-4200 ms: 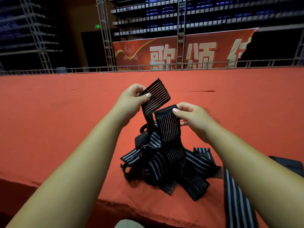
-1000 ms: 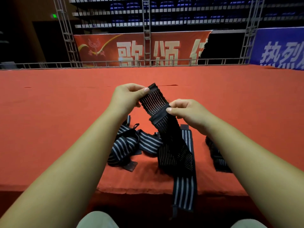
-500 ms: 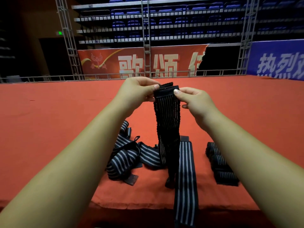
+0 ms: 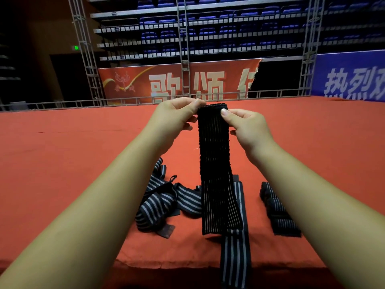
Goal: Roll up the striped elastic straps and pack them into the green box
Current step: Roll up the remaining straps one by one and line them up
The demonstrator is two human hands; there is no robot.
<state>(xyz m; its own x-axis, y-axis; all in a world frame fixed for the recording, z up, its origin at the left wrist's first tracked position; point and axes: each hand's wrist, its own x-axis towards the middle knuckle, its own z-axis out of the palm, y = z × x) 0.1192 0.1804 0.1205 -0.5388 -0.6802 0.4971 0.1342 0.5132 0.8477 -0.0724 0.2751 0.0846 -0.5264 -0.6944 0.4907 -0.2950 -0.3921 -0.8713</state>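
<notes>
I hold a black striped elastic strap upright above the red surface. My left hand pinches its top left corner and my right hand pinches its top right corner. The strap hangs straight down, its lower end near the table's front edge. Behind it a second strap lies flat and droops over the front edge. A tangle of loose striped straps lies at the left. Another strap lies bunched at the right, partly behind my right forearm. No green box is in view.
The red cloth-covered surface stretches far back to a metal railing. Banners and rows of blue seats stand beyond it. The front edge of the surface runs just below the straps.
Both hands have drawn the strap's top end up and level, so it now hangs straight. Earlier it slanted between my hands. The view has tilted up a little.
</notes>
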